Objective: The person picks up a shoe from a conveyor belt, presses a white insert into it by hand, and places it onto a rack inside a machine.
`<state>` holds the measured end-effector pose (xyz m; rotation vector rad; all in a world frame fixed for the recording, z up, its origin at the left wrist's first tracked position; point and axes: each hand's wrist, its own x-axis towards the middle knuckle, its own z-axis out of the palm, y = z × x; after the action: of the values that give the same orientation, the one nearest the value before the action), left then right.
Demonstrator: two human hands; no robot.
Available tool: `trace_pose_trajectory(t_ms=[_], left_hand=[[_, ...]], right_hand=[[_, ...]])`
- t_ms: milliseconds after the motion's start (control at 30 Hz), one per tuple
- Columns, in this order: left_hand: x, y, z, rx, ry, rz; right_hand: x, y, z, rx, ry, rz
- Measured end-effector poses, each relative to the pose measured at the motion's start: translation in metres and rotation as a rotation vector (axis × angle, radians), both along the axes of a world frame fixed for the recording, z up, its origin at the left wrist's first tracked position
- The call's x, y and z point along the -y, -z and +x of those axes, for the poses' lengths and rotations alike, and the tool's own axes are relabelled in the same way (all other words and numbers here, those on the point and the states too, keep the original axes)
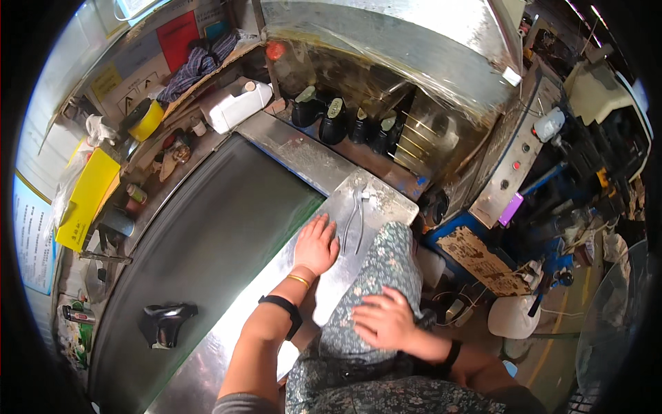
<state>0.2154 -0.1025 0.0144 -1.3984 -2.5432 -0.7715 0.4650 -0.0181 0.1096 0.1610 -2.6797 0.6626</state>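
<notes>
My left hand (316, 243) lies flat, palm down, on the steel plate (365, 200) at the edge of a dark conveyor belt (214, 234). It holds nothing. Just right of its fingers lies a pair of metal pliers (356, 214). My right hand (383, 321) rests spread on my thigh, on floral-patterned fabric (386, 269), and is empty. A black shoe (165, 323) sits on the belt at the lower left. Several more black shoes (334, 121) stand in a row at the mouth of a steel oven tunnel (386, 41).
A white jug (238, 107), a yellow tape roll (147, 121), a yellow box (86, 200) and small bottles crowd the left shelf. A control panel (514, 165) with buttons stands at the right, with a white container (514, 316) and cables on the floor below.
</notes>
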Motion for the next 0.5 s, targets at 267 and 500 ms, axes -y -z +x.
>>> trace_pose_trajectory(t_ms=[267, 500], left_hand=[[0.133, -0.027, -0.03, -0.109, -0.369, -0.119], [0.402, -0.022, -0.063, 0.179, -1.751, -0.408]], right_hand=[[-0.006, -0.005, 0.018, -0.091, 0.068, -0.061], [-0.003, -0.001, 0.001, -0.133, 0.056, -0.08]])
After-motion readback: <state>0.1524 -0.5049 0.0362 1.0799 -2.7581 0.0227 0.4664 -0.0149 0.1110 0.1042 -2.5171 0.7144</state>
